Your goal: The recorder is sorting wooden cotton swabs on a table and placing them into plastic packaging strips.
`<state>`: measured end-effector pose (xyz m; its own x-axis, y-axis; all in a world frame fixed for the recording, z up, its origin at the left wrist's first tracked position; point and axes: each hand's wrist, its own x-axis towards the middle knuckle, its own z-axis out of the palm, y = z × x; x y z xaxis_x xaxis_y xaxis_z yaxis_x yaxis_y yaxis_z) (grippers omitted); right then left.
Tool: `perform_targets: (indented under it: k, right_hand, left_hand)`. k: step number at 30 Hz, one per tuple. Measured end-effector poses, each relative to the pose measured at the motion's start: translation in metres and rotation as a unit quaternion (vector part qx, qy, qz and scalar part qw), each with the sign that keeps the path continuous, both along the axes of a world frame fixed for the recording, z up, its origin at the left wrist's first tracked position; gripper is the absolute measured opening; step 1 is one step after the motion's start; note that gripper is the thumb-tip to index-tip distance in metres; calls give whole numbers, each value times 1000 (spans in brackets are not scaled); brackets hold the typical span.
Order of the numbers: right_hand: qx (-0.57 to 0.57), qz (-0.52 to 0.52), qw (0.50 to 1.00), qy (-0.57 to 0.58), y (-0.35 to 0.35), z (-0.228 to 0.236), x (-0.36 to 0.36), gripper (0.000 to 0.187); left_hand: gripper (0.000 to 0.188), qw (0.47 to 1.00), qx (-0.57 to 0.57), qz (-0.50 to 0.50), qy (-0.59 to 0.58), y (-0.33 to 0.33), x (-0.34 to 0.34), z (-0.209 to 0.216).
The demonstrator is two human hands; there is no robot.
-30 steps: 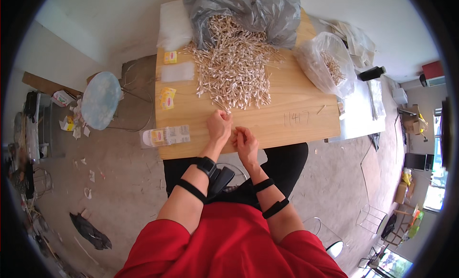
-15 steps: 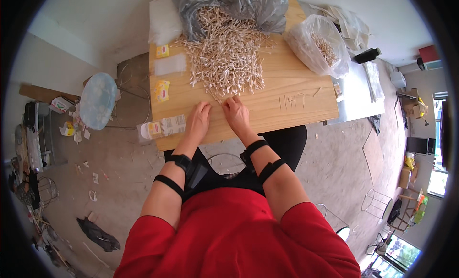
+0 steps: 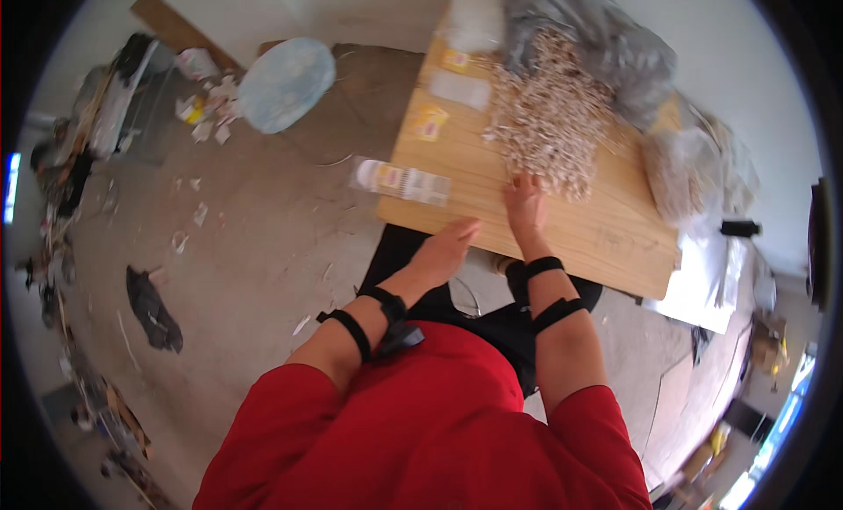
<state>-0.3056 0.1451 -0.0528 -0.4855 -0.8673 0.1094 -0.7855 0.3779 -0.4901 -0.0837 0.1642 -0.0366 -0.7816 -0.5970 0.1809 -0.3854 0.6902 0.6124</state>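
Observation:
A large heap of cotton swabs (image 3: pixel 549 115) spreads over the wooden table (image 3: pixel 606 238). At its near edge is my right hand (image 3: pixel 527 207), fingers curled together against the swabs; what they pinch is too blurred to make out. My left hand (image 3: pixel 446 249) is over the table's front edge, fingers pressed together, their contents hidden. Beyond it, at the table's left edge, lies a clear plastic packet (image 3: pixel 404 182) with a yellow label. Yellow cards (image 3: pixel 429 122) and a stack of translucent bags (image 3: pixel 461 89) lie left of the heap.
A grey plastic bag (image 3: pixel 628 58) lies behind the heap. On the right stands a clear bag (image 3: pixel 680 176) of swabs, near a black bottle (image 3: pixel 740 228). A pale blue round stool (image 3: pixel 287 84) stands left of the table, with scraps on the floor beside it.
The view has swung left, so the table now sits further right. My left hand has drawn away from the heap toward the table's front edge; my right hand stays by the swabs.

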Motion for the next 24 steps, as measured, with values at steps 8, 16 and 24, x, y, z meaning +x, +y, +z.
perform_targets:
  k: [8,16,24]
  right_hand:
    - [-46,156,985,-66,24,-4,2,7]
    - [-94,-22,984,-152,53,25,13,11]
    - [-89,63,992,-67,47,17,27,14]
  left_hand:
    - [29,999,33,26,29,-4,10,2]
    - [30,991,54,104,61,-37,-15,11]
    - [17,992,-83,90,-34,-88,-22,5]
